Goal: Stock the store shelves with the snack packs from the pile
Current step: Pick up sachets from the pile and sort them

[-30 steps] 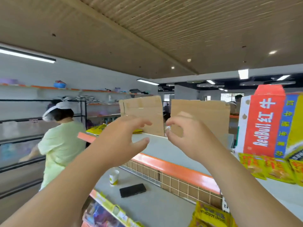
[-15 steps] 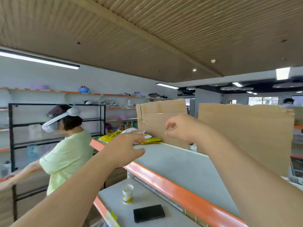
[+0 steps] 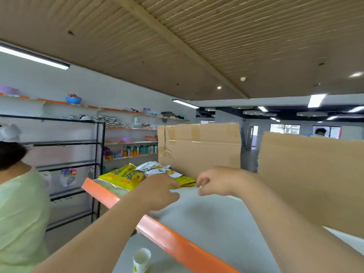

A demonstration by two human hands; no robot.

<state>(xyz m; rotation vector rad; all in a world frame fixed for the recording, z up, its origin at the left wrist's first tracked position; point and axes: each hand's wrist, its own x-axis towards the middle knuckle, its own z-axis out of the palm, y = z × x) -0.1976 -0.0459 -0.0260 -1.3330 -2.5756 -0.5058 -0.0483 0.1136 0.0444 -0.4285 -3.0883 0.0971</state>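
Observation:
A pile of snack packs [image 3: 126,177], yellow ones and white ones, lies at the far left end of the grey top shelf [image 3: 212,217] with its orange front edge. My left hand [image 3: 159,191] reaches over the shelf and its fingertips are right at the near packs; whether they touch is unclear. My right hand [image 3: 214,181] hovers just right of the pile with loosely curled fingers and holds nothing. A small yellow pack [image 3: 186,181] lies between the two hands.
Two cardboard sheets [image 3: 199,148] [image 3: 311,180] stand upright along the back of the shelf. A paper cup [image 3: 141,260] sits on the lower shelf. A person in a light green shirt [image 3: 19,217] stands at the left beside a black rack [image 3: 78,166].
The view has swung left and both hands have moved forward and down to the snack pile. The Red Bull box and the phone have left the view.

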